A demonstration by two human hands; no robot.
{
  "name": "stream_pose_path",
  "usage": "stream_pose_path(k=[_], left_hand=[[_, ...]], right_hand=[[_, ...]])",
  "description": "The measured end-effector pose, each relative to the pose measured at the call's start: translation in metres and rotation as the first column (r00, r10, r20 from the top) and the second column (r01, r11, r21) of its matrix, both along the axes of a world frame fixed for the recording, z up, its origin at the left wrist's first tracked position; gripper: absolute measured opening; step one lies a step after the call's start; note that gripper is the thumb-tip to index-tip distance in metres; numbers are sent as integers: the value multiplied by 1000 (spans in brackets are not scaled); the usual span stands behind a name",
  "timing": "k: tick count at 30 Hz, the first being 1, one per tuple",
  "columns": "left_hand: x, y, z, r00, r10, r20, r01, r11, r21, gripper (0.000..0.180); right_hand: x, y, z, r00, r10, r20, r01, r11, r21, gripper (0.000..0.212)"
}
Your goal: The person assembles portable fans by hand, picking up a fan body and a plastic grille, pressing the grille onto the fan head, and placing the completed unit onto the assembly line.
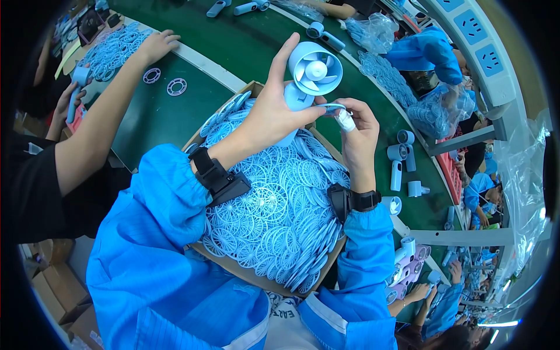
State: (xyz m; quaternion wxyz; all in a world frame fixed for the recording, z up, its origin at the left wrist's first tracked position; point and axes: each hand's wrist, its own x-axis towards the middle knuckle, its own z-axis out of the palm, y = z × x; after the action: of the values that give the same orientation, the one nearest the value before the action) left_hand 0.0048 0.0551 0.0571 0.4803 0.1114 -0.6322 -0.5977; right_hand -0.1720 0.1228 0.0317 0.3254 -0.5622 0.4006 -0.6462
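My left hand [269,114] is closed around a light blue handheld fan [315,70], its round head tilted up and the blades uncovered. Between the fingertips of my right hand [360,131] is a light blue round fan cover [331,107], seen nearly edge-on just below the fan head. A white wrap [345,121] covers one digit of that hand. Beneath both hands, a cardboard box [255,280] is heaped with light blue spoked fan grilles [268,198]. The fan's lower part is partly hidden by my left hand.
A green conveyor belt [382,201] curves past, carrying several fans [396,160]. At left, a co-worker's arm [108,125] reaches toward a pile of blue rings [116,52], near two purple rings [176,87]. A metal frame with power sockets [471,27] stands at right.
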Motion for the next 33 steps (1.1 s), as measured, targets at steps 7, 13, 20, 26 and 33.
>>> stream_pose_path(k=[7, 13, 20, 26, 33], left_hand=[[-3, 7, -5, 995, 96, -23, -96, 995, 0, 99], [-4, 16, 1, 989, 146, -5, -145, 982, 122, 96], [-7, 20, 7, 993, 118, 7, -116, 966, 231, 94], [-10, 23, -3, 960, -5, 281, -50, 981, 186, 90], [-11, 31, -1, 906, 2, 424, -9, 1000, 14, 88]], right_hand=[[24, 13, 24, 868, -380, -320, 316, 919, -234, 30], [26, 21, 31, 345, -561, -753, 205, 827, -523, 48], [25, 24, 31, 395, -604, -692, 312, 797, -518, 48], [22, 28, 34, 506, -593, -627, 353, 805, -477, 46], [22, 32, 35, 486, -602, -634, 354, 798, -487, 44]])
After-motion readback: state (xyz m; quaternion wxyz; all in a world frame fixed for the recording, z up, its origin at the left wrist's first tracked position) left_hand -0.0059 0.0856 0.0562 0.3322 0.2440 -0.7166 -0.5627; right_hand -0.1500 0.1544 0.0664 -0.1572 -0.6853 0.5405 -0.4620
